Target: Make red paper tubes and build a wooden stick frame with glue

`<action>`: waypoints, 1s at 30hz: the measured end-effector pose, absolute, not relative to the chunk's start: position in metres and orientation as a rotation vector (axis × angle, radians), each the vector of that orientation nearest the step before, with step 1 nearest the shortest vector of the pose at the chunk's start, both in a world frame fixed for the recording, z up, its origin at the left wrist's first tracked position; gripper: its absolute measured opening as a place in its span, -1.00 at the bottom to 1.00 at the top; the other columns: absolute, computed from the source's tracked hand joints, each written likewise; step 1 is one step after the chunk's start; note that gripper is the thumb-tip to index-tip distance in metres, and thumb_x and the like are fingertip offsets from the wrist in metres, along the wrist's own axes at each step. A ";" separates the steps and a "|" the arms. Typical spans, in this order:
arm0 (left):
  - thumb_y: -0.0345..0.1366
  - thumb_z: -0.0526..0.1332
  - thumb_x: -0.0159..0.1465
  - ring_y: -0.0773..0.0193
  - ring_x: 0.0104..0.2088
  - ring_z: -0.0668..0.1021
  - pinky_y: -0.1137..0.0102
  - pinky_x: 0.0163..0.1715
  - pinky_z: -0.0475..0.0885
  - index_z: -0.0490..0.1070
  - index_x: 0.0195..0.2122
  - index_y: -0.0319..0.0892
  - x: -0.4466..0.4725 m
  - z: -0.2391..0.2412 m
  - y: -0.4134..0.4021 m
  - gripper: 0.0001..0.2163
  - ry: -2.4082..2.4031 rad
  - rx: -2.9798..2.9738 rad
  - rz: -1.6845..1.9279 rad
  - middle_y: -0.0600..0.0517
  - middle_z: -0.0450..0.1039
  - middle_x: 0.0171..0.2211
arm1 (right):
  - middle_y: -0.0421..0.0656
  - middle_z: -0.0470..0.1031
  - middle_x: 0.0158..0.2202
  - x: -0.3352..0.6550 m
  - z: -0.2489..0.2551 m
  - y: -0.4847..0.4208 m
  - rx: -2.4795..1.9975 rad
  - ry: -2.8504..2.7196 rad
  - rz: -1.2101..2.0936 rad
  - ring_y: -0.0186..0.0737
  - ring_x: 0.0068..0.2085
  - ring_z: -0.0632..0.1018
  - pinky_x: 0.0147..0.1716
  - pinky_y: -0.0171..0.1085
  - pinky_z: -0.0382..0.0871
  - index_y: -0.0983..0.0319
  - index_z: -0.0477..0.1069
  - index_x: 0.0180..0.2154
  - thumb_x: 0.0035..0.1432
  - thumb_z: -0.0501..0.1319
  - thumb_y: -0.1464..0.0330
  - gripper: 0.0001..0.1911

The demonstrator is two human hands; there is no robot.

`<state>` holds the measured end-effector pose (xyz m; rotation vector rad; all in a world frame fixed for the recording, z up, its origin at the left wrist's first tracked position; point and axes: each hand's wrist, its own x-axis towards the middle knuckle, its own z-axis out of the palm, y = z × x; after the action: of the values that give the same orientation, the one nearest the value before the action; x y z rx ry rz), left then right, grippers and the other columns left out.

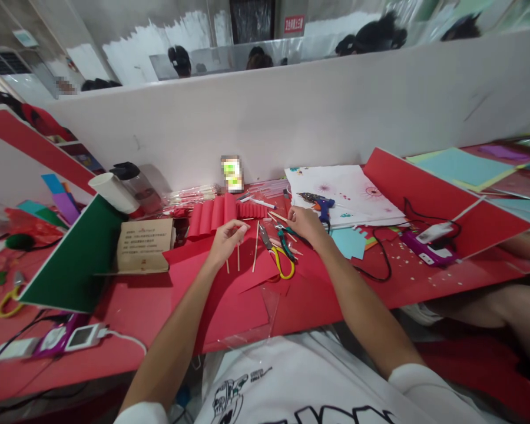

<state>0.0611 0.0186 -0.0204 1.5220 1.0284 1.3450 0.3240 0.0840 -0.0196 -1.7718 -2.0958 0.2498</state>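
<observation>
My left hand (227,238) is closed in a pinch over the near edge of a pleated red paper fan (223,215), with thin wooden sticks (255,252) lying just below it on red paper sheets (229,300). My right hand (304,224) rests curled on the table beside more sticks; what its fingers hold is hidden. Yellow-handled scissors (282,262) and green-handled pliers (286,241) lie between the hands. A blue glue gun (318,204) sits just beyond the right hand on white patterned paper (348,194).
A brown cardboard box (145,244), a green board (73,262) and a white cup (112,191) stand at left. Power strips (426,244) and cables lie right and front left. A white partition (291,112) closes the back. Another person's leg (490,306) shows at right.
</observation>
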 end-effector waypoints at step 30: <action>0.01 0.08 0.40 -0.23 -0.01 0.63 0.14 -0.08 0.46 0.57 -0.15 -0.26 0.043 0.017 -0.006 -0.57 2.162 2.099 -0.160 -0.36 0.61 -0.10 | -0.13 0.65 -0.28 0.322 -0.021 0.088 -1.764 -2.127 0.247 -0.16 -0.24 0.59 -0.32 -0.31 0.19 0.18 0.51 -0.25 0.21 0.29 0.38 -0.95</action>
<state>0.0428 -0.0064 0.0166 2.0990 2.1624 -0.1603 0.3222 0.0876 -0.0212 -1.7645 -2.1269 0.2466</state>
